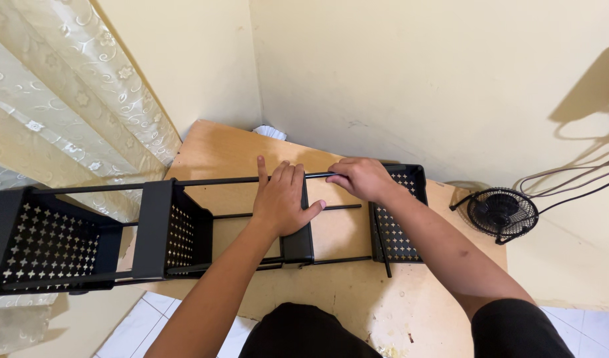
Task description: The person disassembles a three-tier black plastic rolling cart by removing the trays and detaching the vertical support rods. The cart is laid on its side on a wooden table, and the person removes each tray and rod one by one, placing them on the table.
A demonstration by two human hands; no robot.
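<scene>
Black perforated metal shelf rack (pixel 185 232) is lying on its side across the wooden tabletop (pixel 357 292), long axis running left-right. Left hand (pixel 282 199) is pressing flat, fingers spread, on the rack's middle divider. Just beyond, right hand (pixel 362 178) is pinching the rack's thin black top rod (pixel 245 179).

A light wooden bench (pixel 357 292) fills the corner, its near edge stained and speckled. A black perforated rack (pixel 178 232) lies on its side across it, overhanging the left edge. Something white and crumpled (pixel 270 132) sits at the far corner.
</scene>
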